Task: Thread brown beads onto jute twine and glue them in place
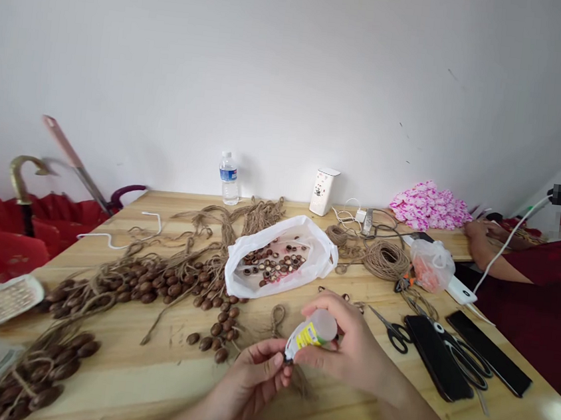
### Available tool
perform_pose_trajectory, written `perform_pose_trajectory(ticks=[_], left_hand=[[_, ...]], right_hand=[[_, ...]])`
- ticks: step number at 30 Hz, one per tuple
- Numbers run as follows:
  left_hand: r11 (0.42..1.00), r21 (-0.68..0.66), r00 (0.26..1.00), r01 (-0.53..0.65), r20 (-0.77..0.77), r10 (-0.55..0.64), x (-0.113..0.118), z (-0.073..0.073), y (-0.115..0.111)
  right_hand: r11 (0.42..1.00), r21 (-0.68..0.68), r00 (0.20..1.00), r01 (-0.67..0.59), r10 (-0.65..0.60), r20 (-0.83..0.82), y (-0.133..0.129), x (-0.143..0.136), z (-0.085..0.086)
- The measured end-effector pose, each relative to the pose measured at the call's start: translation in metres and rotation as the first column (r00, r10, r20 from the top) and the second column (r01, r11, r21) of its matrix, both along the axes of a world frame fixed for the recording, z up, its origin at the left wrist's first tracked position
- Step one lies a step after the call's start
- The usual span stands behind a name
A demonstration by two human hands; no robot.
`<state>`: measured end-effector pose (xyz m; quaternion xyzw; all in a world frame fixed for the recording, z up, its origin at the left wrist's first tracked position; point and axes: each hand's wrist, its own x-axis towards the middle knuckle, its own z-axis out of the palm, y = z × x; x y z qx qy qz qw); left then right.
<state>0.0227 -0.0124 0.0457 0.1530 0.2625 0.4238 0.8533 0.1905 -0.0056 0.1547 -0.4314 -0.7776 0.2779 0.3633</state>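
My right hand [356,351] is wrapped round a small glue bottle [311,333] with a yellow label. The bottle is tilted, its narrow end pointing down and left at the fingertips of my left hand [255,378]. Those fingers are pinched together on something small and dark, mostly hidden. Just beyond my hands lies a loop of twine [277,316]. Loose brown nuts [220,331] rest left of it. Behind stands an open white plastic bag [276,293] with many small brown and pale shell pieces [279,267] inside.
Nuts strung on twine [153,280] cover the table's left side. Scissors [393,330], a black phone [435,356] and twine coils [386,260] lie to the right. A water bottle [229,179] and white box [323,191] stand behind. Another person [529,276] sits at the right.
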Motion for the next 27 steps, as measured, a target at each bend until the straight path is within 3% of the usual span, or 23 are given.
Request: perform_pose_trajectory(ticks=[5, 12, 20, 27], left_hand=[[0.999, 0.039, 1.0, 0.006, 0.025, -0.007, -0.001, -0.001, -0.001], [1.0, 0.021, 1.0, -0.012, -0.013, 0.012, -0.001, 0.002, 0.0], [1.0, 0.016, 1.0, -0.004, -0.028, 0.005, -0.002, 0.004, -0.001], [1.0, 0.016, 1.0, 0.006, -0.015, -0.005, -0.003, 0.004, -0.001]], right_hand=[[0.987, -0.151, 0.977, -0.063, 0.03, -0.212, 0.004, -0.011, -0.007], [0.943, -0.331, 0.841, -0.033, -0.153, -0.519, 0.006, -0.007, -0.01], [0.938, -0.344, 0.833, 0.039, -0.22, -0.507, 0.015, -0.008, -0.012], [0.921, -0.388, 0.842, 0.02, -0.225, -0.49, 0.018, -0.009, -0.016]])
